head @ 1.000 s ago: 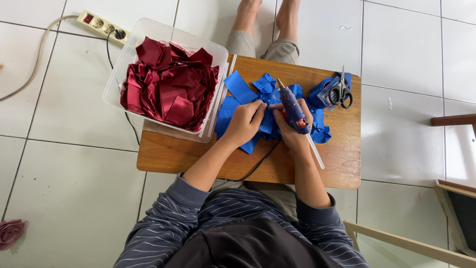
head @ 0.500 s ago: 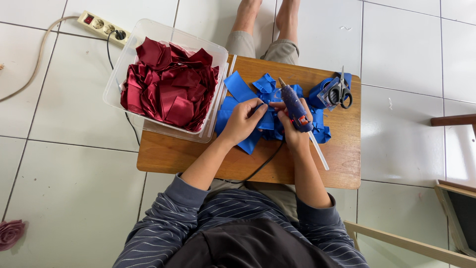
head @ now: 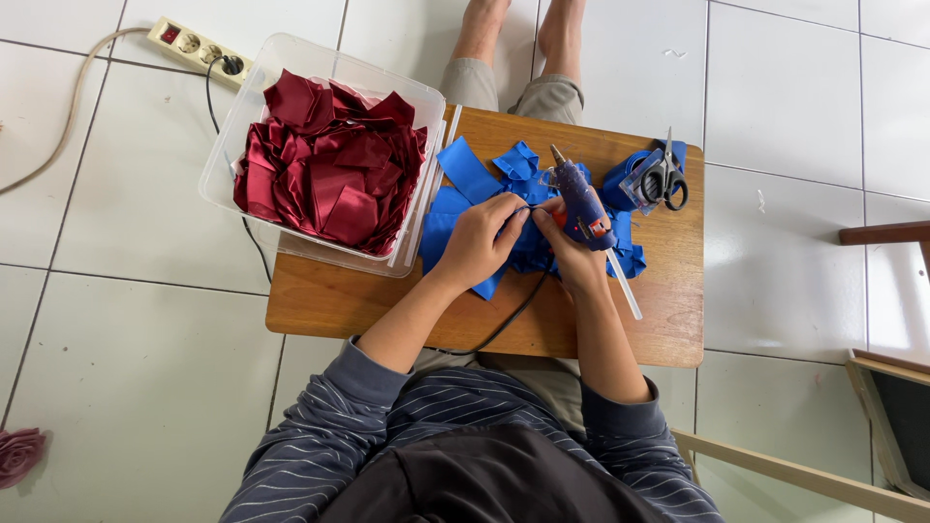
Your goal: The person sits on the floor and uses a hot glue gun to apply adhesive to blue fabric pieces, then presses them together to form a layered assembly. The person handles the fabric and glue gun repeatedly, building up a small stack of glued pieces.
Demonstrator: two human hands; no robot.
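A clear plastic tub (head: 229, 145) of dark red satin pieces (head: 329, 165) overhangs the wooden surface (head: 668, 291) at ten o'clock. Scissors (head: 665, 176) lie on a blue ribbon roll (head: 625, 184) at two o'clock. A power strip (head: 199, 46) lies on the tiled floor at eleven; a fabric rose (head: 19, 453) at eight.

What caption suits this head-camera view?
Right hand grips a blue glue gun; left hand pinches blue ribbon pieces on a wooden table.
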